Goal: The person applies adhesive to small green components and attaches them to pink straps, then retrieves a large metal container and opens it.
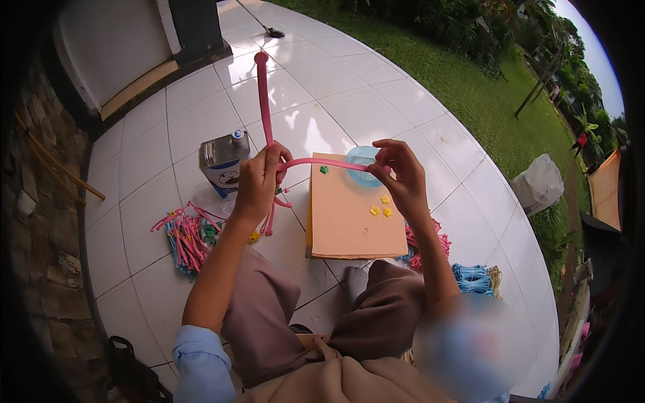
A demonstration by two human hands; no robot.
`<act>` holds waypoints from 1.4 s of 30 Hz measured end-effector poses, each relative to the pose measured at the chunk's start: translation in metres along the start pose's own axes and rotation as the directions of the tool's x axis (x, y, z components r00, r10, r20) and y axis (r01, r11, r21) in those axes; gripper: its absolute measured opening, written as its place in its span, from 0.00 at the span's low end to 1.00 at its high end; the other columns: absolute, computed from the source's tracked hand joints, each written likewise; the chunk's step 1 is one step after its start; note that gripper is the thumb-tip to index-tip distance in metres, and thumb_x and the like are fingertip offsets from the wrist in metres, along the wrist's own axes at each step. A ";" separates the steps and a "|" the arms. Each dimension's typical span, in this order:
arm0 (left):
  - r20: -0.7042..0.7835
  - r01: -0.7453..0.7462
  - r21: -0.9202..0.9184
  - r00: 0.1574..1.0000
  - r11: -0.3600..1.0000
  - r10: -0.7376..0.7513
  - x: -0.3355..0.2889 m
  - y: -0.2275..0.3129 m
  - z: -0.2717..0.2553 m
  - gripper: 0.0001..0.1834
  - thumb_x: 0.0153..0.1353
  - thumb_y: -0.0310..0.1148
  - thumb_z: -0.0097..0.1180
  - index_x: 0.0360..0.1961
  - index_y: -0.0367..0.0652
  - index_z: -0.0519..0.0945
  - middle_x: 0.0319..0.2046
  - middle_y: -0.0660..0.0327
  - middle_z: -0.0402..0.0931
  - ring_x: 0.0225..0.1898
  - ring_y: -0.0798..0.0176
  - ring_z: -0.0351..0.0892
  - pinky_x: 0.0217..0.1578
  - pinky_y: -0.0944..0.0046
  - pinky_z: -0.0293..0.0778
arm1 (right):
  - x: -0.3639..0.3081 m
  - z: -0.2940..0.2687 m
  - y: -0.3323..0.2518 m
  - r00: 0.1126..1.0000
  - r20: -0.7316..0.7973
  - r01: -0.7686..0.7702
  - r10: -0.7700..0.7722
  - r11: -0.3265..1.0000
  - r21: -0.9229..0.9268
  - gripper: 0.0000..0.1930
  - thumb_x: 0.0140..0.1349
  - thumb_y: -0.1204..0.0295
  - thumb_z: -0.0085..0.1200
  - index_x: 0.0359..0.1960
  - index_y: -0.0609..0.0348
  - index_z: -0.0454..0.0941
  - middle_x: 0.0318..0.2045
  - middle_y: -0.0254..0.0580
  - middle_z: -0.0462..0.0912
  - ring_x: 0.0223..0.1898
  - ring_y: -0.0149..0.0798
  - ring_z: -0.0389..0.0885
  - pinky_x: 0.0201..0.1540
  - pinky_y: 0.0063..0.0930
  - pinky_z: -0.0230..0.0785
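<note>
The person's left hand (257,176) is closed around a pink strip (326,162), and the right hand (401,176) pinches its far end between thumb and finger, the other fingers lifted, probably so the fingertips can work on that end alone. The stretch between the hands hangs in the air across the far edge of a cardboard sheet (349,232), bowed slightly upward rather than pulled straight. Another pink length (265,101) stands up from the left fist; whether it is the same piece cannot be told. Pink tails (269,221) dangle below that fist, left of the cardboard. A green flower (324,170) lies by the far left corner, and three yellow flowers (386,212) sit near the right edge, likely kept there for easy reach. A blue bowl (363,176) is at the far edge, partly behind the strip. The cardboard's middle and near edge leave room for the hands to come down, though the knees crowd its near corners. Bundled strands (185,242) on the floor off the left edge and blue bundles (472,279) beyond the near right corner limit sideways room low down; past the far edge, white tiles (302,127) spread openly.
</note>
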State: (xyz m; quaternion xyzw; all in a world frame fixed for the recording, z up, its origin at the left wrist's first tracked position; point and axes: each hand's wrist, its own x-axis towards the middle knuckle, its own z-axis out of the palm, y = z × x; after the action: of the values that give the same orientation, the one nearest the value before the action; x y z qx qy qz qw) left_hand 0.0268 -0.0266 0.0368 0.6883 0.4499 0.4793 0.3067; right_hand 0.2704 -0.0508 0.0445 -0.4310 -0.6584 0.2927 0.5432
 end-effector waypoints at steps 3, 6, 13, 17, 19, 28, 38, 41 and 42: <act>0.068 0.124 -0.081 0.991 0.989 -0.119 0.003 -0.001 0.013 0.19 0.67 0.40 0.34 0.32 0.38 0.73 0.15 0.65 0.67 0.16 0.74 0.64 0.18 0.72 0.61 | -0.005 -0.005 0.048 0.976 0.046 -0.215 0.212 0.972 0.097 0.13 0.58 0.72 0.53 0.43 0.63 0.70 0.31 0.39 0.77 0.35 0.30 0.76 0.41 0.26 0.68; 0.100 -0.030 0.129 0.995 0.991 0.017 0.005 -0.022 0.020 0.14 0.65 0.35 0.37 0.35 0.37 0.73 0.18 0.61 0.69 0.18 0.71 0.66 0.21 0.69 0.64 | -0.018 -0.011 0.096 0.855 0.086 -0.439 0.511 0.803 -0.402 0.12 0.55 0.70 0.55 0.38 0.64 0.71 0.29 0.50 0.79 0.36 0.41 0.78 0.39 0.30 0.68; 0.018 0.043 0.123 0.999 0.991 -0.045 0.019 -0.050 0.052 0.08 0.60 0.29 0.44 0.38 0.38 0.72 0.25 0.58 0.74 0.20 0.69 0.69 0.24 0.68 0.66 | -0.051 -0.014 0.151 0.868 0.170 -0.177 0.466 0.612 -0.771 0.13 0.41 0.76 0.62 0.29 0.63 0.72 0.28 0.52 0.76 0.37 0.51 0.75 0.39 0.38 0.67; -0.015 0.153 -0.035 0.988 0.988 -0.154 0.024 -0.038 0.070 0.08 0.58 0.30 0.47 0.38 0.38 0.71 0.30 0.59 0.75 0.21 0.71 0.69 0.24 0.71 0.66 | -0.048 -0.024 0.158 0.898 0.141 -0.167 0.416 0.622 -0.765 0.10 0.42 0.77 0.59 0.27 0.64 0.73 0.26 0.50 0.77 0.34 0.52 0.76 0.38 0.38 0.68; -0.005 0.185 -0.265 0.981 0.946 -0.194 0.027 -0.036 0.077 0.09 0.57 0.30 0.49 0.37 0.36 0.71 0.30 0.61 0.73 0.21 0.73 0.67 0.24 0.73 0.65 | -0.042 -0.028 0.151 0.893 0.139 -0.195 0.429 0.645 -0.739 0.07 0.45 0.78 0.58 0.26 0.65 0.74 0.23 0.48 0.79 0.28 0.47 0.79 0.33 0.33 0.70; 0.137 0.361 -0.498 0.931 0.788 -0.339 0.020 -0.003 0.056 0.09 0.56 0.31 0.54 0.28 0.41 0.67 0.27 0.64 0.70 0.22 0.77 0.66 0.22 0.77 0.61 | 0.004 -0.010 -0.005 0.947 -0.247 -0.229 0.204 0.971 -0.077 0.05 0.53 0.78 0.56 0.32 0.66 0.75 0.30 0.37 0.79 0.32 0.27 0.78 0.34 0.17 0.71; 0.032 0.025 -0.597 0.999 0.802 -0.007 0.007 0.028 0.059 0.17 0.50 0.20 0.58 0.21 0.42 0.59 0.31 0.58 0.75 0.24 0.78 0.70 0.24 0.77 0.67 | 0.002 0.010 -0.053 0.978 -0.126 -0.146 0.166 0.977 0.156 0.24 0.49 0.79 0.61 0.47 0.62 0.64 0.28 0.40 0.78 0.32 0.28 0.78 0.35 0.18 0.71; -0.019 -0.072 -0.549 0.997 0.833 0.073 0.005 0.030 0.062 0.15 0.50 0.20 0.58 0.22 0.41 0.61 0.31 0.57 0.76 0.27 0.77 0.72 0.25 0.78 0.68 | 0.003 0.008 -0.056 0.977 -0.143 -0.135 0.161 0.975 0.175 0.24 0.49 0.79 0.61 0.45 0.61 0.62 0.27 0.42 0.78 0.32 0.29 0.79 0.35 0.18 0.72; -0.028 -0.083 -0.549 0.996 0.832 0.082 0.005 0.031 0.062 0.15 0.51 0.21 0.58 0.22 0.41 0.61 0.31 0.57 0.76 0.27 0.77 0.72 0.25 0.78 0.68 | 0.003 0.008 -0.055 0.977 -0.143 -0.134 0.160 0.975 0.176 0.24 0.49 0.79 0.61 0.45 0.61 0.62 0.27 0.42 0.78 0.32 0.29 0.79 0.35 0.18 0.72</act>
State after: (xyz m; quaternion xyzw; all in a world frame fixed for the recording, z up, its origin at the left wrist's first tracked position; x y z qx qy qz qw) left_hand 0.0952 -0.0342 0.0433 0.5894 0.2639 0.6020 0.4697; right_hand 0.2486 -0.0726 0.0911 -0.4539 -0.5535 0.3510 0.6037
